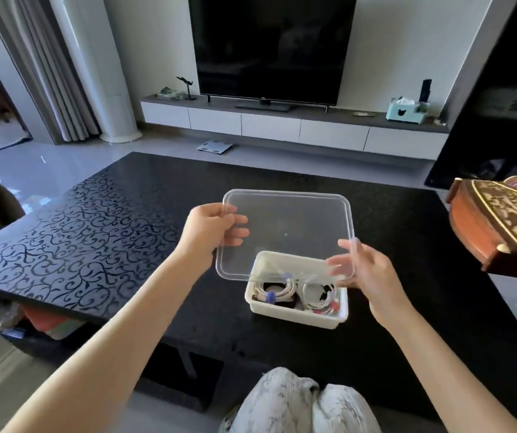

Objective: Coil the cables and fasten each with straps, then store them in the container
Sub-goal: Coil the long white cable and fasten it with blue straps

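A white container [294, 317] stands on the black table [126, 220] in front of me. Inside it lie coiled white cables [274, 287], one bound with a blue strap [270, 297] and another showing red near its right end. I hold a clear plastic lid [288, 226] tilted above the container's far side. My left hand [212, 231] grips the lid's left edge, thumb on top and fingers beneath. My right hand [366, 276] holds the lid's near right corner, its fingers seen blurred through the plastic.
A wooden stringed instrument [497, 226] juts in at the right, close to the table. Beyond the table are a TV [271, 48] on a low cabinet [294, 123] and a scale [214, 147] on the floor. My knees [304, 401] are at the bottom.
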Demonstrator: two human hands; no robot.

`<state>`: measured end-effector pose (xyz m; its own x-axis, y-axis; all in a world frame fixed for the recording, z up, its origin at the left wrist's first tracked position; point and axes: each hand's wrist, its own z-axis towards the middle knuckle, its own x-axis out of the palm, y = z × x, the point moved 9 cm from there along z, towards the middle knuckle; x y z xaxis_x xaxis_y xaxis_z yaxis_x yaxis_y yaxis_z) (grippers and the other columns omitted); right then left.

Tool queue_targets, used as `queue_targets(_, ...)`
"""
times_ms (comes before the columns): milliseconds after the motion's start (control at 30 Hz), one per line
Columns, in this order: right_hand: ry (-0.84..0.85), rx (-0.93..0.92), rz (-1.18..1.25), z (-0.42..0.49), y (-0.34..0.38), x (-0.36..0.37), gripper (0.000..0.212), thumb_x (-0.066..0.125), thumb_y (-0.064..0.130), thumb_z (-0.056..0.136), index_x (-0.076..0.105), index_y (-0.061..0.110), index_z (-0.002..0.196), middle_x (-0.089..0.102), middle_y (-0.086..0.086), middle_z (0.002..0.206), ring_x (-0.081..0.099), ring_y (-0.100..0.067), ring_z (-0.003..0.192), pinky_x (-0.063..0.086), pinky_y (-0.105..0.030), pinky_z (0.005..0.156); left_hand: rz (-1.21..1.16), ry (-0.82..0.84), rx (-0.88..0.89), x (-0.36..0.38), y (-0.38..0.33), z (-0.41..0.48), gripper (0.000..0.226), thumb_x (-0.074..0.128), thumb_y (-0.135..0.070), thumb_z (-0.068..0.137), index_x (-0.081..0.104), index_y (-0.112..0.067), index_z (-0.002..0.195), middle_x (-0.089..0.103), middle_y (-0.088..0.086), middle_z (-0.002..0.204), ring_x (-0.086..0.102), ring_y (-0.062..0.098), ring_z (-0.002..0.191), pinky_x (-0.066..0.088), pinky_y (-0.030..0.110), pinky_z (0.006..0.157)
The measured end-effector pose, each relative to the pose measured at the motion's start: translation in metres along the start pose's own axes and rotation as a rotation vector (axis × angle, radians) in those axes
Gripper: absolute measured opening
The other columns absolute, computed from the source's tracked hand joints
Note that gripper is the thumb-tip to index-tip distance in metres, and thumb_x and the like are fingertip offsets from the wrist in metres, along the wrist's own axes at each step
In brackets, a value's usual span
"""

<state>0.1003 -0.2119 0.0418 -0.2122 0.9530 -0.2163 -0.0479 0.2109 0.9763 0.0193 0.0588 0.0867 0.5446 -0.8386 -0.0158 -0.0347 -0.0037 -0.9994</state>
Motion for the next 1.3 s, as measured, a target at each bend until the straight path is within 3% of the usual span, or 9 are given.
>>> queue_targets(67,-0.126,0.075,0.121,-0.001,0.000,-0.030,0.037,0.030,0.040,0.102,0.058,0.016,0.108,0.071,-0.011,0.082,0.068,-0.021,0.073,0.054,-0.031,0.060,-0.009,0.010,-0.043,0.030,0.011,0.009,0.013,0.045,0.006,0.093,0.055,-0.002,0.098,0.065,0.010,0.077,0.063,0.009,0.045,0.051,0.020,0.044)
queue_targets(167,-0.209,0.075,-0.086,0.005,-0.009,-0.051,0.022,0.046,0.030,0.099,0.061,0.015,0.102,0.068,-0.008,0.071,0.064,-0.016,0.063,0.050,-0.029,0.056,0.055,0.026,-0.084,0.054,0.036,0.020,0.011,0.051,0.000,0.093,0.061,-0.004,0.094,0.064,0.008,0.073,0.062,0.010,0.046,0.057,0.025,0.053)
queue_targets(233,-0.144,0.054,-0.308,0.011,-0.028,-0.041,0.016,0.056,0.022,0.093,0.063,0.011,0.103,0.068,-0.006,0.069,0.064,-0.015,0.060,0.053,-0.033,0.054,0.268,0.003,-0.039,0.050,0.055,0.025,0.011,0.058,-0.007,0.090,0.069,-0.006,0.090,0.064,0.005,0.068,0.058,0.013,0.051,0.056,0.032,0.062)
queue_targets(333,-0.084,0.104,-0.552,0.018,-0.068,-0.030,0.026,0.060,0.028,0.089,0.061,0.013,0.111,0.070,-0.003,0.080,0.067,-0.018,0.071,0.057,-0.039,0.067,0.626,-0.033,0.033,0.043,0.079,0.028,0.011,0.064,-0.018,0.084,0.072,-0.023,0.078,0.063,0.001,0.064,0.051,0.015,0.056,0.041,0.027,0.055)
queue_targets(600,0.062,0.104,-0.841,0.030,-0.102,-0.009,0.044,0.049,0.039,0.093,0.045,0.020,0.133,0.067,0.000,0.087,0.065,-0.020,0.082,0.052,-0.035,0.072,0.746,-0.073,-0.084,0.043,0.136,0.042,0.035,0.059,-0.016,0.081,0.037,-0.015,0.053,0.026,-0.002,0.050,0.020,0.017,0.051,0.015,0.026,0.050)
queue_targets(767,0.087,0.259,-0.547,0.031,-0.124,-0.010,0.052,0.056,0.035,0.090,0.039,0.027,0.139,0.061,0.004,0.076,0.063,-0.014,0.075,0.047,-0.027,0.060,0.696,-0.051,-0.099,0.045,0.148,0.050,0.032,0.062,-0.015,0.080,0.041,-0.011,0.056,0.032,0.003,0.055,0.024,0.019,0.056,0.021,0.029,0.055)
queue_targets(967,0.083,0.578,0.133,0.036,-0.137,-0.004,0.057,0.059,-0.006,0.083,0.051,0.020,0.133,0.070,-0.011,0.098,0.069,-0.026,0.085,0.054,-0.036,0.064,0.657,-0.023,-0.157,0.044,0.155,0.062,0.048,0.064,-0.011,0.078,0.027,-0.016,0.048,0.025,0.001,0.051,0.021,0.019,0.052,0.019,0.027,0.052)
queue_targets(1133,0.022,0.619,0.147,0.043,-0.140,-0.004,0.054,0.059,-0.014,0.079,0.059,0.013,0.126,0.069,-0.012,0.097,0.068,-0.027,0.085,0.052,-0.033,0.060,0.498,-0.016,-0.308,0.038,0.172,0.067,0.016,0.070,-0.011,0.078,0.064,-0.003,0.066,0.050,0.010,0.062,0.045,0.022,0.056,0.044,0.033,0.058)
queue_targets(1300,0.095,0.708,0.148,0.051,-0.147,-0.003,0.071,0.060,-0.017,0.074,0.052,0.021,0.134,0.069,-0.014,0.103,0.069,-0.030,0.089,0.057,-0.044,0.077,0.212,0.035,-0.536,0.041,0.186,0.065,0.013,0.074,-0.004,0.078,0.061,-0.001,0.081,0.052,0.013,0.074,0.049,0.021,0.059,0.050,0.033,0.065)
